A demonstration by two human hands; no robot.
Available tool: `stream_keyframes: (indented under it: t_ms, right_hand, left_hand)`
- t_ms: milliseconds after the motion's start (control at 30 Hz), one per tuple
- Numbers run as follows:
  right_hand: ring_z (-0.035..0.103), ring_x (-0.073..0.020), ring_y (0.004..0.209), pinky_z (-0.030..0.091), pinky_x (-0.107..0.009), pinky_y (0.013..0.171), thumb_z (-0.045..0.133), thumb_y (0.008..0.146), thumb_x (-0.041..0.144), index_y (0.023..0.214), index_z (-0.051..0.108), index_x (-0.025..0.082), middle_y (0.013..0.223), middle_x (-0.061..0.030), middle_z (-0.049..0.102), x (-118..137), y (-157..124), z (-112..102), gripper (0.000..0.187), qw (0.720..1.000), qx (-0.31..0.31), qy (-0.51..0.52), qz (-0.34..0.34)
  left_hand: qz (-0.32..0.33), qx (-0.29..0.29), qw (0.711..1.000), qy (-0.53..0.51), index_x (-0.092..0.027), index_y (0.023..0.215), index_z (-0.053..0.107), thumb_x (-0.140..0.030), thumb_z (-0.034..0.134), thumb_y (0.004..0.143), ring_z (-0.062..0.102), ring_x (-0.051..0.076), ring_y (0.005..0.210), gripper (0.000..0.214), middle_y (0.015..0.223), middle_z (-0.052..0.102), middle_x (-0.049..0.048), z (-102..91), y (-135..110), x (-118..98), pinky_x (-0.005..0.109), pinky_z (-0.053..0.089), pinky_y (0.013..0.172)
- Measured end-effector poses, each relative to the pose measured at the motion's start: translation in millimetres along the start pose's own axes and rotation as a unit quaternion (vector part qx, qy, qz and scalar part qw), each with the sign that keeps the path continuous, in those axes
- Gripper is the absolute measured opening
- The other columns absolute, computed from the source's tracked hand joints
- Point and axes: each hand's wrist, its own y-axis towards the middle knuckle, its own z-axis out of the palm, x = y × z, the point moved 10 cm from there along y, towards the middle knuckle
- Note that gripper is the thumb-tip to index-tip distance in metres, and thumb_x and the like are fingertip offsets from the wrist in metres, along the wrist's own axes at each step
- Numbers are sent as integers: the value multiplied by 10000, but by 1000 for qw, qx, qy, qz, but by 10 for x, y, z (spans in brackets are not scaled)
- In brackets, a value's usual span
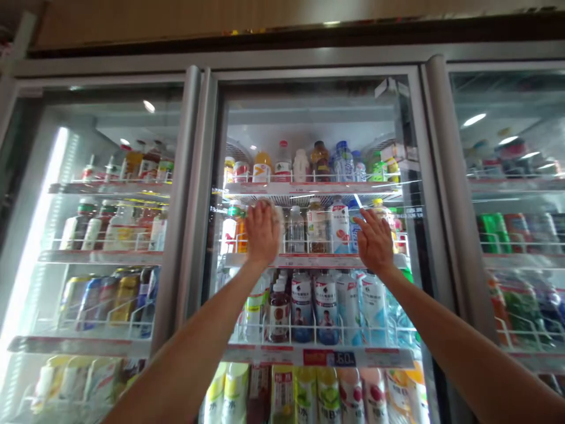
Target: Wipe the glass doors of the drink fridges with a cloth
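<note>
My left hand is raised with its fingers flat toward the middle glass door of a drinks fridge. A pale cloth shows past its fingertips and along its right side, pressed under the palm. Up at about the same height, my right hand has its fingers apart and holds nothing that I can make out. A thin white streak near its fingertips may be a reflection. Behind the glass, between the hands, stand a clear bottle and a white-labelled bottle.
Metal door frames flank the middle door, with a thick vertical handle on the right. Glass doors on both sides show more shelves of bottles and cans. A price strip runs along a lower shelf. Ceiling lights reflect in the glass.
</note>
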Motion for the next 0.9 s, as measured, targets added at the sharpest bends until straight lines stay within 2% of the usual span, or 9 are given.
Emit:
stream_keyframes:
  t_ms: [133, 200, 300, 400, 500, 667, 733, 800, 900]
  right_hand:
    - [380, -177, 1292, 270, -390, 1066, 361, 869, 236, 1144, 557, 207, 1310, -65, 520, -50, -23, 14, 340, 1000, 0, 10, -13]
    - [385, -184, 1288, 274, -397, 1063, 368, 867, 247, 1139, 562, 204, 1303, -70, 526, -54, -23, 12, 337, 1000, 2, 16, -15]
    - [385, -209, 1286, 271, -437, 1059, 386, 863, 265, 1113, 579, 206, 1310, -79, 515, 65, 30, -62, 321, 999, -14, 27, 19]
    - [326, -206, 1320, 261, -448, 1071, 393, 854, 244, 1163, 556, 214, 1387, -76, 424, 575, 159, -75, 350, 995, -10, 97, 13]
    - [373, -153, 1284, 316, -362, 1059, 365, 854, 201, 1180, 558, 220, 1364, -49, 459, 1422, 265, 173, 378, 967, 91, 219, -93]
    - [327, -182, 1313, 264, -414, 1078, 379, 886, 295, 1240, 509, 232, 1377, -23, 448, 1854, 335, 579, 382, 969, 152, 180, -66]
    - [279, -188, 1339, 206, -452, 1096, 395, 887, 316, 1244, 496, 259, 1410, -10, 404, 1806, 309, 587, 375, 972, 153, 149, -100]
    - [283, -193, 1338, 150, -491, 1104, 415, 881, 307, 1225, 504, 278, 1405, -5, 411, 1514, 262, 502, 356, 974, 152, 115, -122]
    - [366, -210, 1292, 182, -517, 1082, 429, 865, 267, 1161, 549, 273, 1354, -24, 476, 517, 229, 191, 319, 991, 110, 53, -63]
  left_hand:
    - [84, 55, 995, -26, -181, 1310, 410, -239, 327, 883, 113, 229, 1386, 439, 1470, 270, 80, 217, -234, -632, 469, 206, 1110]
    - [114, 66, 991, -15, -172, 1293, 432, -225, 352, 878, 122, 231, 1385, 427, 1470, 269, 89, 198, -269, -715, 442, 236, 1104]
    - [118, 63, 991, 3, -168, 1311, 410, -356, 469, 849, 117, 265, 1383, 502, 1486, 215, 114, 93, -217, -597, 447, 248, 1095]
    - [43, 35, 998, 32, -117, 1375, 295, -523, 531, 780, 107, 325, 1376, 758, 1479, 189, 180, 26, -165, -340, 534, 210, 1083]
    - [20, 36, 998, 48, -87, 1387, 256, -442, 426, 850, 106, 321, 1376, 665, 1464, 224, 194, 48, -215, -200, 561, 180, 1079]
    - [206, 69, 976, -15, -125, 1424, 132, -383, 391, 865, 178, 246, 1372, 668, 1466, 244, 161, -5, -400, -235, 458, 228, 1098]
    - [235, 50, 970, -25, -158, 1429, 121, -391, 382, 877, 193, 229, 1370, 654, 1470, 245, 141, -74, -434, -190, 444, 229, 1101]
    - [183, -2, 983, -7, -161, 1428, 133, -377, 354, 893, 175, 232, 1375, 617, 1473, 238, 139, -156, -394, -67, 459, 210, 1105]
    - [106, -31, 993, 33, -139, 1416, 198, -381, 347, 895, 107, 259, 1386, 593, 1471, 243, 140, -157, -361, 24, 497, 173, 1107]
